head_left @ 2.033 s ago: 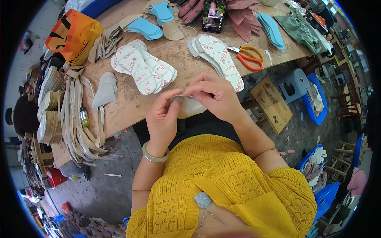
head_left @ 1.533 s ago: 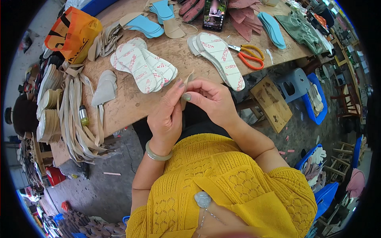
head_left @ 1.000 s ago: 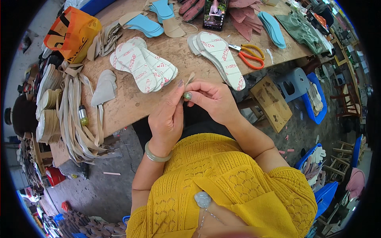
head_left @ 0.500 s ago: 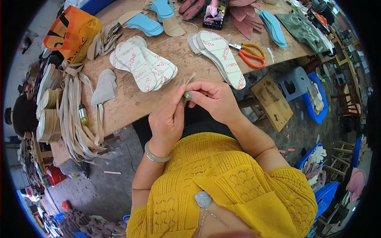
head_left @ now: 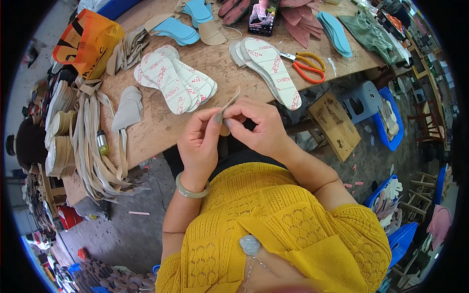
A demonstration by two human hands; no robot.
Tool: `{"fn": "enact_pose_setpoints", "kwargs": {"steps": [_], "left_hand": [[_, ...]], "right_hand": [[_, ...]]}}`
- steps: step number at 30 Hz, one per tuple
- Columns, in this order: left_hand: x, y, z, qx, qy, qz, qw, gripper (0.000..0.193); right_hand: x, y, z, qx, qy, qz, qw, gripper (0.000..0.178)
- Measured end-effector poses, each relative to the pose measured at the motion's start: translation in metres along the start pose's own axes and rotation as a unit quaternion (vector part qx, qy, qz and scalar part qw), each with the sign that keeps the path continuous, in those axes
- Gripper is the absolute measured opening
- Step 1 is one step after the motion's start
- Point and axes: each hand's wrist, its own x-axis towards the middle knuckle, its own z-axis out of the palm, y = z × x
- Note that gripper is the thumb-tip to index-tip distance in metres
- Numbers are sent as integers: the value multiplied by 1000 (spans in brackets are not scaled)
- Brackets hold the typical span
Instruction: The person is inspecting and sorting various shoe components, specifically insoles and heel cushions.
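Just in front of the table edge, a thin beige piece of sheet material (head_left: pixel 231 101) is pinched edge-on between both hands; its full outline is hidden. My left hand (head_left: pixel 199 139) grips it with thumb and fingers, thumb upward. From the other side my right hand (head_left: pixel 258 122) holds it between thumb and fingertips. Beyond them on the table lie a fanned stack of white insoles with red print (head_left: pixel 168 80) and a second such stack (head_left: pixel 268 66). Scissors with orange and yellow handles (head_left: pixel 308 68) rest beside the second stack.
Blue insoles (head_left: pixel 178 30), a lit phone (head_left: pixel 263 18) and dark red pieces (head_left: pixel 303 24) line the far side. An orange bag (head_left: pixel 88 46), pale strips (head_left: pixel 90 141) and a small bottle (head_left: pixel 102 142) are at left. A wooden stool (head_left: pixel 334 127) stands right of the table.
Both hands have shifted slightly and the fingers have changed position on the beige piece. More of it now shows between them. The things on the table stay put.
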Motion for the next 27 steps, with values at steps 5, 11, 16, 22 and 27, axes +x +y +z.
{"fn": "enact_pose_setpoints", "kwargs": {"steps": [5,11,16,22,27], "left_hand": [[4,-6,-9,-121,40,-93,987,17],[2,6,5,-196,-9,-56,979,29],[-1,-12,-4,-231,-28,-68,970,36],[6,-20,-5,-327,103,-109,933,31],[2,-15,8,124,4,118,985,23]], "right_hand": [[-5,7,0,192,-37,127,972,6],[-7,11,13,330,-34,97,938,8],[-6,14,12,361,-50,79,928,7],[-1,37,10,498,-90,52,861,8],[-2,21,-2,223,-144,148,953,22]]}}
